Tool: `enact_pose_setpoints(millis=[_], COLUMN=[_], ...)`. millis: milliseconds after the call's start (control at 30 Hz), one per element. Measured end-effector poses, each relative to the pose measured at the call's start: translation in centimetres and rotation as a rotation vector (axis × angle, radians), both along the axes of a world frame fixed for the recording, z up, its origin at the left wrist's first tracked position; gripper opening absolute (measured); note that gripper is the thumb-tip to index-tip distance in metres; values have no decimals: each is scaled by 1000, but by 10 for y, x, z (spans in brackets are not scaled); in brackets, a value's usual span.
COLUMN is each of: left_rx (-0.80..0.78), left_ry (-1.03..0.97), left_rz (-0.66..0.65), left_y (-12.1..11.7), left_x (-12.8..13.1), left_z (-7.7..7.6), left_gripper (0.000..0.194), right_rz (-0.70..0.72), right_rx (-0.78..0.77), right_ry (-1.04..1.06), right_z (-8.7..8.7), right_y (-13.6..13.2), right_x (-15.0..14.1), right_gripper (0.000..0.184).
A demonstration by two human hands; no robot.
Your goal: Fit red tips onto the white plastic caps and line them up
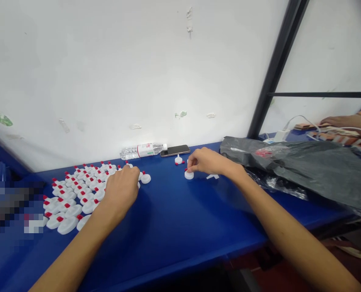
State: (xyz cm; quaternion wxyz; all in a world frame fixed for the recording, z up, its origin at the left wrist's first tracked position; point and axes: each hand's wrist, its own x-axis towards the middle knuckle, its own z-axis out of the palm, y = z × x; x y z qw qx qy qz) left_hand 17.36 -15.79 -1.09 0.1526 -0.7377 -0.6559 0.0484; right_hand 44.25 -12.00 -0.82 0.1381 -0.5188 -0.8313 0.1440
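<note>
My right hand (204,161) has its thumb and fingers closed in a pinch on a round white plastic cap with red tips (189,175), low over the blue table (174,227). Behind it stands another white piece (178,159) with red tabs at its base. At the right edge of the cap group, my left hand (123,184) is curled with the knuckles up. Its fingertips are hidden, and a bit of white shows beside them. Many white caps with red tips (67,194) lie in rows left of this hand; a single cap (145,178) lies just to its right.
Along the wall lie a clear plastic bottle (143,150) and a phone (176,151). Small white scraps (212,176) are near my right wrist. A grey plastic bag (305,162) covers the right side. Beyond the dark frame, another person's hand (344,121) is visible.
</note>
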Motion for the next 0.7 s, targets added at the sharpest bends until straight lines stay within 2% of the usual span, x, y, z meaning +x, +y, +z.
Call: enact_pose_setpoints(millis=[133, 233, 333, 433, 567, 700], left_rx=[99, 231, 281, 177, 25, -30], left_ry=[-13, -215, -493, -649, -693, -662], left_rz=[4, -112, -368, -513, -500, -499], left_y=[-5, -7, -8, -8, -3, 4], left_x=[8, 17, 29, 44, 59, 61], left_z=[4, 3, -9, -30, -54, -60], left_gripper=[33, 40, 35, 36, 56, 37], right_rz=[176, 66, -44, -27, -15, 16], right_rx=[-42, 100, 192, 176, 150, 127], right_ry=[124, 78, -44, -75, -52, 19], right_z=[2, 0, -8, -20, -31, -30], right_y=[-3, 2, 10, 16, 20, 19], right_x=[-2, 0, 1, -2, -8, -8], right_gripper=[24, 27, 17, 13, 6, 6])
